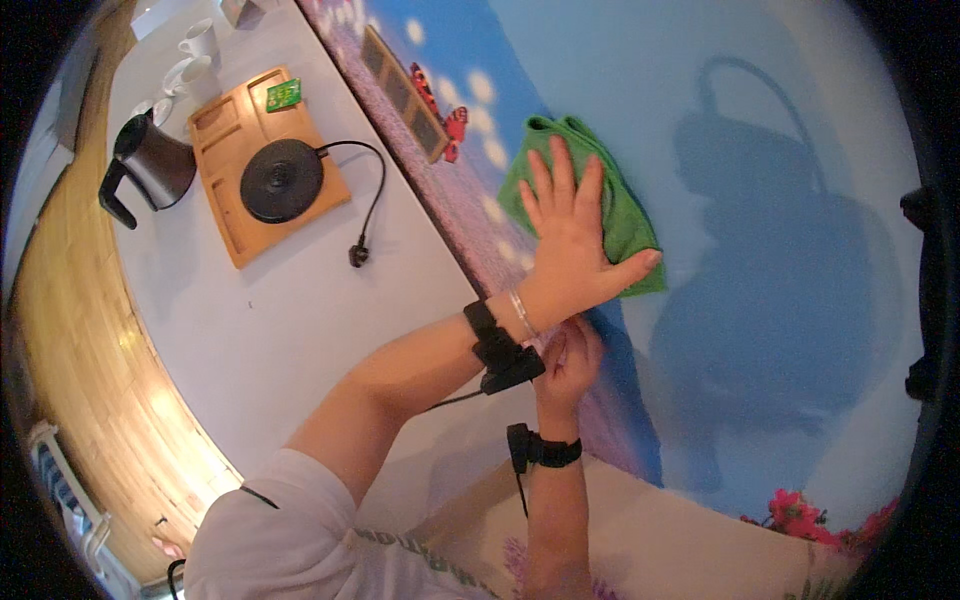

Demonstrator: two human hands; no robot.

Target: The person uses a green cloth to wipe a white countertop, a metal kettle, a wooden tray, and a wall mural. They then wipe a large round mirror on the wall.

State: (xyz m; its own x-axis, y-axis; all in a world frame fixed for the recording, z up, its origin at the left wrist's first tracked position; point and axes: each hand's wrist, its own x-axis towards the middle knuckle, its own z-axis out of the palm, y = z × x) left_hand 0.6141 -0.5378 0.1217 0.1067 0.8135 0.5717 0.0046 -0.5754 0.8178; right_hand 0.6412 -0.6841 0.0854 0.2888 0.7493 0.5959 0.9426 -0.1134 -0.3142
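My left hand [564, 217] lies flat with its fingers spread on a folded green cloth [630, 217], pressing it against the blue painted wall [750, 300]. The thumb points right, over the cloth's lower edge. Just below the left wrist, my right hand [574, 360] is close to the wall with its fingers curled. Part of it is hidden behind the left wrist, and whether it holds anything does not show. Both wrists wear black straps with small boxes and cables; a bracelet [523, 313] is on the left wrist.
Along the wall runs a white table [300, 337]. It bears a wooden tray [330, 176], a green packet [283, 95], a black kettle base [282, 181] with a cord and plug [358, 255], a metal kettle [161, 165] and white mugs [199, 37].
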